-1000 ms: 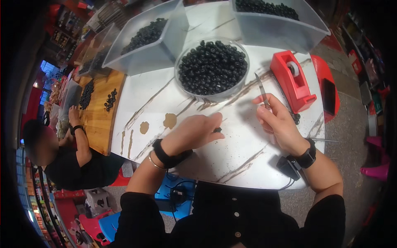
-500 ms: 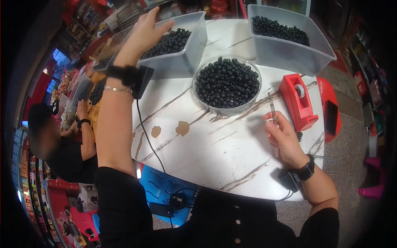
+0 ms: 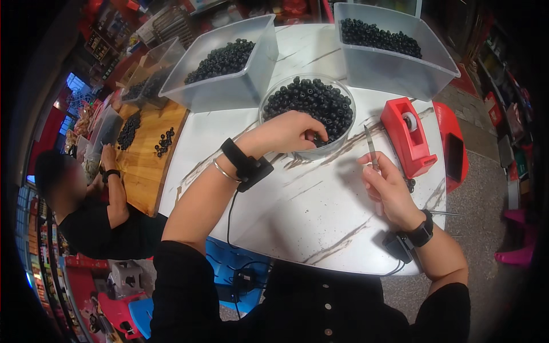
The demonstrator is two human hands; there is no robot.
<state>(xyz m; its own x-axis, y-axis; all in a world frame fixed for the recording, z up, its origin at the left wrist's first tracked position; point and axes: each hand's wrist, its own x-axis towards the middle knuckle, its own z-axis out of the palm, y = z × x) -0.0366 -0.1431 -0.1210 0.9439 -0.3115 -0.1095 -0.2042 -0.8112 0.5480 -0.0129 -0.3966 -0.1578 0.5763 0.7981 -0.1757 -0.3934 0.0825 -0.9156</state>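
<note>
My left hand (image 3: 293, 131) dips over the near rim of a clear round bowl (image 3: 263, 118). Its fingers curl down among small round black berry-like pieces (image 3: 311, 94) heaped inside; what they close on, if anything, is hidden. To the right, above the table, my right hand (image 3: 388, 184) grips a small knife (image 3: 370, 143), its narrow blade pointing up and away from me. A red tape dispenser (image 3: 407, 137) stands just beyond that hand, with a few black pieces (image 3: 410, 185) by its near end.
Two clear plastic bins (image 3: 260, 66) (image 3: 394, 71) of black pieces stand at the back of the marbled table (image 3: 286, 228). At the right edge, a phone (image 3: 455, 157) lies on something red. Leftward, another person (image 3: 94, 208) works at a wooden board (image 3: 150, 177) with black pieces.
My left hand has come down from the back left bin to the bowl, its spread fingers now curled. My right hand still holds the knife in nearly the same place.
</note>
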